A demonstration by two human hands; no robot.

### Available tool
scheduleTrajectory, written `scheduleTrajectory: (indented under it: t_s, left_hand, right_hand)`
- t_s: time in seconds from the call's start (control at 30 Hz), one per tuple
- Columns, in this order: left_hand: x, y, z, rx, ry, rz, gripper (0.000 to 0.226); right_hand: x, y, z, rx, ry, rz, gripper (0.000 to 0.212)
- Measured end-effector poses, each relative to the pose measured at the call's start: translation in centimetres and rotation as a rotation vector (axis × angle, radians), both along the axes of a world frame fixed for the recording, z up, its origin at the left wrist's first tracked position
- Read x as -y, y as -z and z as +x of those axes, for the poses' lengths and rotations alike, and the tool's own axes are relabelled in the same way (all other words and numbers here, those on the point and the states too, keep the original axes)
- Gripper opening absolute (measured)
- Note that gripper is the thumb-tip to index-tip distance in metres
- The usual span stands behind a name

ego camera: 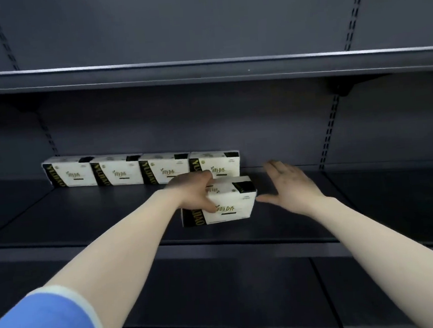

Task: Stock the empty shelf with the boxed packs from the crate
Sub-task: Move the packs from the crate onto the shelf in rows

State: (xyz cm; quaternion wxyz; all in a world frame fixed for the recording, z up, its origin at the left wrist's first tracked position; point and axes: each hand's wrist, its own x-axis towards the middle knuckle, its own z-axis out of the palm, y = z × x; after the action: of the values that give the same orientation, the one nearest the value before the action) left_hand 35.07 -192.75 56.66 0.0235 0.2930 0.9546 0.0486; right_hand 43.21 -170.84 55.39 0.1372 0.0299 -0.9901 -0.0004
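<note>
A: Fingers (206, 176) of my left hand (190, 192) curl over the front pack (227, 204), gripping it?

B: Yes. It sits on the shelf (84, 217), just before the fourth pack (214, 165) of the back row. Right of the front pack, my right hand (290, 186) hovers, fingers spread.

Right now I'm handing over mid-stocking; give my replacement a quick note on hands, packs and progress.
Left hand has its grip on a white-and-black boxed pack, low over the dark grey metal shelf, in front of the row.
Right hand open beside it, not touching.
Done: four matching packs stand along the back wall.
Left: seat this pack, then continue. Crate not in view.
</note>
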Motion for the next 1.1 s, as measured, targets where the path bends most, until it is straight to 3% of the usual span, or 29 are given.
scheduleTrajectory:
  t_s: [0.37,0.57,0.7,0.83,1.03,1.1]
  left_hand:
    - [-4.8,0.4,-1.2,-0.062,0.059,-0.007,0.059]
    - [-6.0,1.2,-2.1,-0.120,0.091,0.004,0.050]
    - [-6.7,2.4,-2.8,-0.163,0.112,0.027,0.061]
    - [-6.5,4.0,-3.1,-0.306,0.137,0.159,0.074]
    - [-4.6,7.6,-4.2,-0.263,-0.047,0.196,0.093]
    - [-4.1,8.9,-4.8,-0.197,-0.136,0.171,0.087]
  right_hand:
    - [-0.4,0.0,-2.7,0.104,-0.184,-0.008,0.088]
    - [-0.9,0.9,-4.5,0.128,-0.182,0.009,0.082]
    - [-1.9,1.3,-5.2,0.135,-0.173,0.004,0.067]
    - [-4.1,1.6,-5.8,0.152,-0.138,-0.006,0.068]
    - [-8.1,1.5,-7.1,0.196,-0.030,-0.019,0.067]
    - [-8.9,1.5,-7.7,0.201,-0.017,-0.018,0.066]
